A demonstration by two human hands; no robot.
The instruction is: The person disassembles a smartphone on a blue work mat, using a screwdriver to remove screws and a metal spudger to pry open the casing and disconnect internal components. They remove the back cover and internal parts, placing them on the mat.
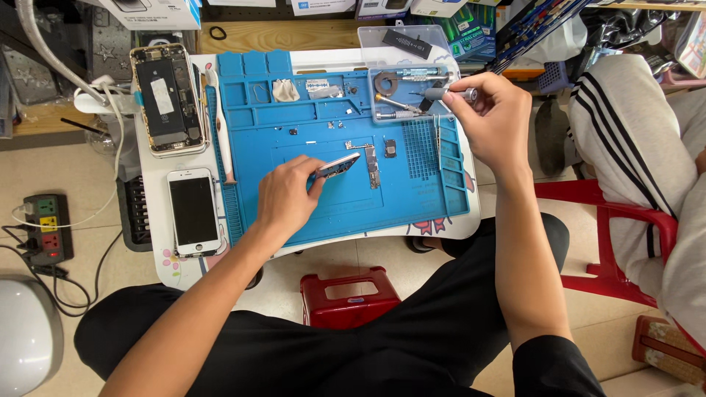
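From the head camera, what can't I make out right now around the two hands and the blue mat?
- Head view: the screwdriver tip is hidden behind the right hand.
- The part held by the left hand, a small board or frame, is partly covered by the fingers; its type is unclear.
- Loose screws and chips on the blue mat are too small to identify.
- The clear tool box contents are partly blocked.

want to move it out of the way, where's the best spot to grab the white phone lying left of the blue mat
Probably the white phone by its two long side edges, coming straight down from above. It lies flat, screen up, so pinching the narrow sides avoids the glass. The left hand is nearest, though it holds a small part.
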